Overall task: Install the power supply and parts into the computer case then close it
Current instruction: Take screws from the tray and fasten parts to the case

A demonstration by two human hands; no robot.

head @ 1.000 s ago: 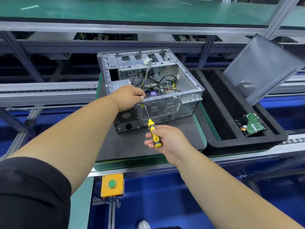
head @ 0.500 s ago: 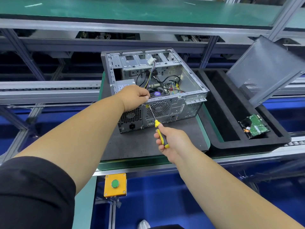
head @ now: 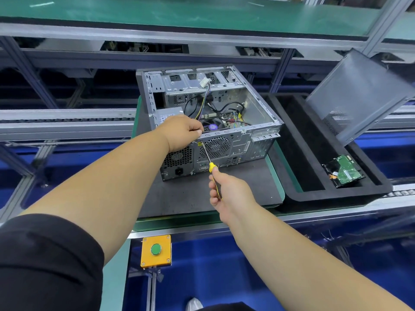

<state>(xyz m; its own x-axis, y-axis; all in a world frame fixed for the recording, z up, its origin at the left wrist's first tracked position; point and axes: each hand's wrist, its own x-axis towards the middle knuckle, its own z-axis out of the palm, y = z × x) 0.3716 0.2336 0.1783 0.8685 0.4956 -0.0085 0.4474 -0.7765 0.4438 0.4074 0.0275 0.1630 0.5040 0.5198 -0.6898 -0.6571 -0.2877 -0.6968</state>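
On the dark surface [head: 202,198] in front of me sits the open computer case [head: 258,113], lying on its side with its rear panel toward me and its inside facing up. My left hand [head: 182,132] rests on the top rear edge of the case, above the power supply [head: 177,158] at the case's near left corner; its fingers [head: 197,132] are curled down over the rim, pinched close together, though I cannot tell whether they hold anything small. My right hand [head: 226,190] grips the yellow-and-black handle of a screwdriver [head: 210,162], fingers wrapped tight around it. The shaft slants up and left, and its tip meets the rear panel just under my left fingertips, beside the round fan grille [head: 216,147].

Loose cables [head: 202,102] run inside the case. To the right, a black foam tray [head: 303,194] lies just beside the surface; a hard drive [head: 344,172] with its green board up lies in the tray's right compartment, and the grey side panel [head: 359,95] leans tilted over the tray's far end. A yellow box with a green button [head: 156,250] hangs below the near edge.
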